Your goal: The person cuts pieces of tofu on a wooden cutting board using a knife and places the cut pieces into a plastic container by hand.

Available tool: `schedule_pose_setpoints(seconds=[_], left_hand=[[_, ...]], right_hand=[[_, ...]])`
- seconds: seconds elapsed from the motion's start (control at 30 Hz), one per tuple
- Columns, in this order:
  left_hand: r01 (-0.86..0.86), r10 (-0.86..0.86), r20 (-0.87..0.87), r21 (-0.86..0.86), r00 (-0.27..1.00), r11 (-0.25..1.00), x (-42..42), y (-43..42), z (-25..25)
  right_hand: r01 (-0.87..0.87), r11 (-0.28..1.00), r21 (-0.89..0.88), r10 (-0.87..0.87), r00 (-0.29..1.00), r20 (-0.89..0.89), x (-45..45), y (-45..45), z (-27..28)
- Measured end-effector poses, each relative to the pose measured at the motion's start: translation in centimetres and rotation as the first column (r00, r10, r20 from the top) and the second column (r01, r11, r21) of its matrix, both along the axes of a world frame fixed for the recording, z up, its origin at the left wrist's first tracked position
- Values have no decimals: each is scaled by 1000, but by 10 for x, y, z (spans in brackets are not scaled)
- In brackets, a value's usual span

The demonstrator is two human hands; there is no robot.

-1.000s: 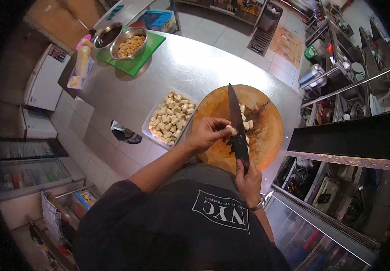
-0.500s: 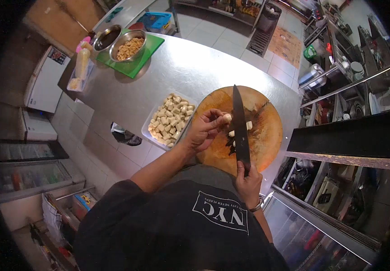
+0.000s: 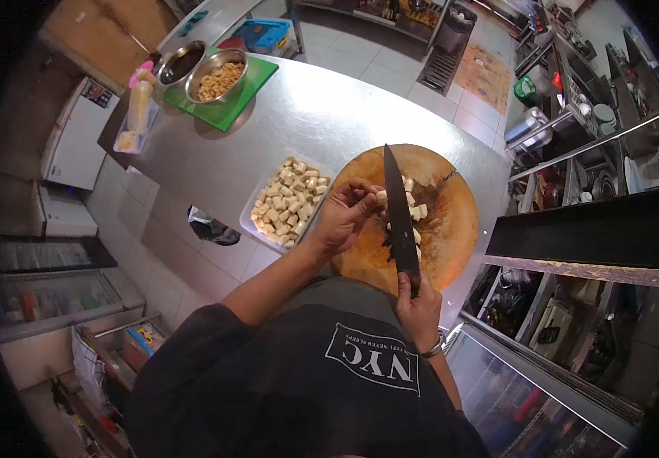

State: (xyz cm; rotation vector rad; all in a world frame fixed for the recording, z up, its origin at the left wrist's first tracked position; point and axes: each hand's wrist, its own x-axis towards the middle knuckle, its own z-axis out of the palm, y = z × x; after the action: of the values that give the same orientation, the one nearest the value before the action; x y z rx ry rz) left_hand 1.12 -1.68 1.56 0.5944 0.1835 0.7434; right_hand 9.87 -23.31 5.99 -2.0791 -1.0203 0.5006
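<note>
My left hand (image 3: 345,215) pinches a small pale piece (image 3: 381,198) over the left part of a round wooden board (image 3: 452,229), close beside the knife blade. In my right hand (image 3: 419,305) is the handle of a large knife (image 3: 400,206), its blade pointing away from me across the board. Several pale pieces (image 3: 418,211) lie on the board just right of the blade, partly hidden by it. Left of the board, a clear plastic container (image 3: 250,221) holds many cut pale pieces (image 3: 290,200).
On the metal table (image 3: 299,99), a green board (image 3: 226,114) carries a steel bowl of brown pieces (image 3: 219,81) and a bowl of dark liquid (image 3: 183,64). A clear tray (image 3: 132,141) with a filled bag stands at the far left. Shelves line the right.
The knife blade swung right over the board, then back left. My left hand has shifted slightly, still pinching a pale piece beside the blade.
</note>
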Motion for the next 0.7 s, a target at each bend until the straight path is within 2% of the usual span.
schedule_pose_setpoints(seconds=[0.07,0.13,0.17,0.23,0.37,0.43,0.57,0.63,0.7], left_hand=[[-11,11,-6,34,1000,999,-1,0,-1],[-44,53,-35,225,998,973,-1,3,-5],[-43,52,-35,224,998,974,-2,2,-7],[20,47,-174,364,984,931,-8,0,-4],[50,34,-228,353,973,934,-9,-9,-8],[70,26,-218,420,976,905,-10,-11,-13],[61,42,-233,416,971,907,-22,1,-10],[-54,173,-369,310,913,949,-37,17,-5],[-101,344,-498,452,796,886,-61,46,-13]], right_hand=[[-15,1000,16,16,1000,-22,1,2,3],[-11,999,39,11,1000,-15,0,3,2],[-5,998,61,5,1000,-6,0,3,1],[2,998,69,-2,1000,-3,0,4,-1],[-26,996,85,21,998,58,2,3,-11],[-30,997,77,27,999,46,2,5,-8],[-32,998,57,29,999,43,0,8,-5],[-6,996,91,3,999,37,2,8,-7],[23,992,126,-27,999,31,4,6,-8]])
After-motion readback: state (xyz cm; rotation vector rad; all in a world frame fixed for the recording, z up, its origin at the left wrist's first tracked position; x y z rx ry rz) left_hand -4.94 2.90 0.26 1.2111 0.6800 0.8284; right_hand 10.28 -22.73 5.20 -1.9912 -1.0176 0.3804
